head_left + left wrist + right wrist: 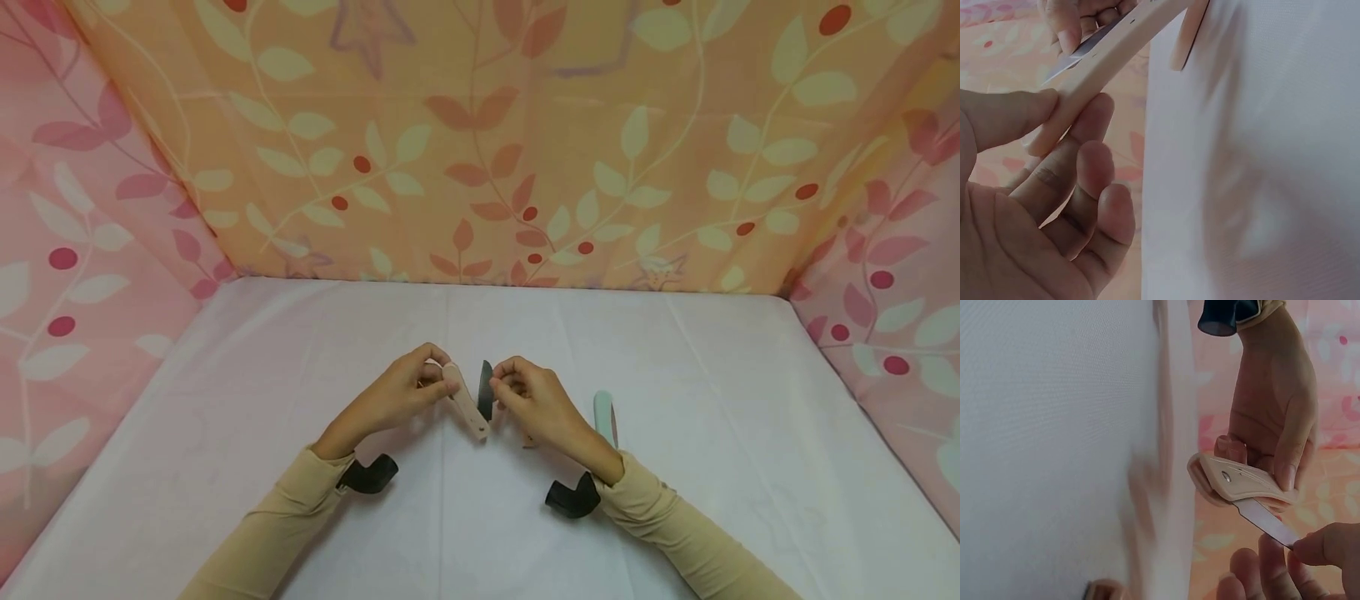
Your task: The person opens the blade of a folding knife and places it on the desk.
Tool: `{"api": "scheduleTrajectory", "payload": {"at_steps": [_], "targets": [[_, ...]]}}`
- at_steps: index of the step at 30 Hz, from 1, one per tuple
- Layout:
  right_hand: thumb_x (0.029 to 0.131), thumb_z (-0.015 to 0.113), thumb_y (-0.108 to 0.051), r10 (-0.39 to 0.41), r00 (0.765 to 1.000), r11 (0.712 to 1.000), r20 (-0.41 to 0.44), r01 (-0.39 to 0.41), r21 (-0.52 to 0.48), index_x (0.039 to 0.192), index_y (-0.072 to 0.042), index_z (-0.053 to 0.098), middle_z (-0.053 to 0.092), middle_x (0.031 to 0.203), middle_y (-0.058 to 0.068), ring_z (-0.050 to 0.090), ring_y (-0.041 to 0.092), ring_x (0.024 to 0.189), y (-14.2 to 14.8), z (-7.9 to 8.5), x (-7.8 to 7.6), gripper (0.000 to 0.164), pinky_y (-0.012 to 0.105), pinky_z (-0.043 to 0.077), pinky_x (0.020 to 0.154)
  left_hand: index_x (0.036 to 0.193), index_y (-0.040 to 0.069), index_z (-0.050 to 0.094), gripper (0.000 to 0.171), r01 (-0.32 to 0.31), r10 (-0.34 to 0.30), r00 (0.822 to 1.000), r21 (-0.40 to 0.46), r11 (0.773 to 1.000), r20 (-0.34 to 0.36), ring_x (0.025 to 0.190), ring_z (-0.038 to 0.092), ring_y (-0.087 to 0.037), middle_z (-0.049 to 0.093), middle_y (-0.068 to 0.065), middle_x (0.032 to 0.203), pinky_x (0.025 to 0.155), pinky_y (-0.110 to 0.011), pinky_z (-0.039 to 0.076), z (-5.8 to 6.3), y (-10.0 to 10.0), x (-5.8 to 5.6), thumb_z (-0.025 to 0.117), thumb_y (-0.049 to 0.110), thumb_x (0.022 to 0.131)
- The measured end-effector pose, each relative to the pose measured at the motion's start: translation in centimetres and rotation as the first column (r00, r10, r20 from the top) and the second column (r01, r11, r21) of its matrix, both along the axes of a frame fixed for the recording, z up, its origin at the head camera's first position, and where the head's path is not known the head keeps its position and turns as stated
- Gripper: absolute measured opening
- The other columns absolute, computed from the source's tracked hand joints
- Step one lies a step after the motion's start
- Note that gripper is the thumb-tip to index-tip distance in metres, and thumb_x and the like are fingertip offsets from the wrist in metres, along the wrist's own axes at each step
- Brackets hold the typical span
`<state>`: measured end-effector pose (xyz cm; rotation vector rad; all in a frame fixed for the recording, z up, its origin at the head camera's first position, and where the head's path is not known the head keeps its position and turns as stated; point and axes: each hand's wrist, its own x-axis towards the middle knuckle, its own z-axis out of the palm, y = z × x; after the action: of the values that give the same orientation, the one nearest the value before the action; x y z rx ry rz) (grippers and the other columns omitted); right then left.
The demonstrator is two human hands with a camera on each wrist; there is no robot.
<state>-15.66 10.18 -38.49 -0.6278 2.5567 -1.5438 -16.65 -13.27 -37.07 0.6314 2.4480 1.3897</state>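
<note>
Over the middle of the table, my left hand [411, 390] pinches the beige handle [467, 404] of a folding knife between thumb and fingers. Its dark blade [486, 390] stands partly swung out, forming a narrow V with the handle. My right hand [538, 403] pinches the blade near its tip with thumb and forefinger. In the right wrist view the blade [1266, 522] comes out of the handle's slot, and a rivet shows near the handle's end. The left wrist view shows the handle [1094, 75] slanting up from my left fingertips.
A mint-green folded knife [604, 417] lies on the white table beside my right wrist, partly covered by it. Below my right hand, a small beige piece [529, 441] is mostly hidden. Black wrist cameras [370, 475] hang under both sleeves. Patterned cloth walls [480, 192] enclose the table.
</note>
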Motion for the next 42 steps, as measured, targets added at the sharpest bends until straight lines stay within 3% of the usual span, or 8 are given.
{"api": "scheduleTrajectory", "payload": {"at_steps": [6,13,18,23,30,37,42], "targets": [[0.099,0.058,-0.013,0.0,1.0,1.0,0.016,0.0,0.006,0.107,-0.003,0.062,0.07,0.089,0.009,0.069,0.017,0.074,0.0,0.2,0.1,0.013,0.022,0.048,0.062,0.116,0.004,0.063,0.025,0.018,-0.018,0.999,-0.008,1.0,0.051,0.093,0.068,-0.014,0.076,-0.006,0.099,0.082,-0.032,0.049,0.2,0.2,0.2,0.063,0.022,0.098],[0.101,0.058,-0.023,0.029,0.999,0.998,-0.02,-0.028,0.049,0.112,-0.006,0.064,0.07,0.091,0.006,0.067,0.014,0.073,-0.1,0.2,0.1,0.021,0.023,0.05,0.061,0.111,0.005,0.067,0.024,0.063,-0.061,0.996,-0.03,0.998,0.06,0.092,0.068,-0.013,0.076,-0.004,0.098,0.083,-0.03,0.05,0.2,0.4,0.4,0.064,0.024,0.097],[0.1,0.061,-0.023,0.037,0.998,0.997,-0.058,-0.034,0.067,0.11,-0.005,0.067,0.072,0.099,0.007,0.068,0.011,0.077,-0.1,0.3,0.1,0.022,0.024,0.053,0.067,0.103,0.009,0.071,0.018,0.102,-0.098,0.992,-0.05,0.994,0.073,0.08,0.062,-0.012,0.075,-0.006,0.09,0.071,-0.025,0.048,0.2,0.5,0.5,0.067,0.025,0.095],[0.098,0.062,-0.019,0.055,0.996,0.996,-0.074,-0.05,0.067,0.111,-0.004,0.068,0.074,0.1,0.008,0.066,0.01,0.077,-0.1,0.4,0.2,0.021,0.023,0.053,0.069,0.103,0.008,0.072,0.018,0.126,-0.122,0.991,-0.086,0.988,0.052,0.065,0.052,-0.01,0.073,-0.01,0.08,0.055,-0.021,0.037,0.4,0.6,0.6,0.067,0.024,0.095],[0.096,0.065,-0.015,0.058,0.993,0.996,-0.1,-0.051,0.071,0.107,-0.003,0.069,0.075,0.097,0.008,0.065,0.008,0.075,-0.1,0.5,0.2,0.017,0.022,0.053,0.067,0.098,0.008,0.071,0.014,0.147,-0.144,0.988,-0.073,0.986,0.049,0.063,0.055,-0.013,0.073,-0.012,0.077,0.053,-0.02,0.039,0.5,0.5,0.7,0.067,0.022,0.096],[0.095,0.066,-0.014,0.013,0.994,0.997,-0.105,-0.005,0.079,0.104,-0.005,0.07,0.075,0.094,0.005,0.067,0.012,0.079,0.5,0.9,0.0,0.013,0.025,0.054,0.071,0.096,0.007,0.07,0.015,0.115,-0.114,0.993,-0.073,0.991,0.024,0.06,0.057,-0.013,0.071,-0.012,0.074,0.052,-0.022,0.042,0.4,0.4,0.6,0.068,0.022,0.095],[0.096,0.065,-0.013,0.005,0.995,0.998,-0.096,0.001,0.061,0.102,-0.003,0.068,0.074,0.095,0.008,0.071,0.025,0.083,1.3,1.3,-0.7,0.012,0.026,0.055,0.071,0.095,0.006,0.07,0.014,0.053,-0.052,0.999,-0.044,0.998,0.013,0.064,0.061,-0.015,0.072,-0.014,0.078,0.057,-0.025,0.047,0.5,0.3,0.4,0.068,0.021,0.094]]}}
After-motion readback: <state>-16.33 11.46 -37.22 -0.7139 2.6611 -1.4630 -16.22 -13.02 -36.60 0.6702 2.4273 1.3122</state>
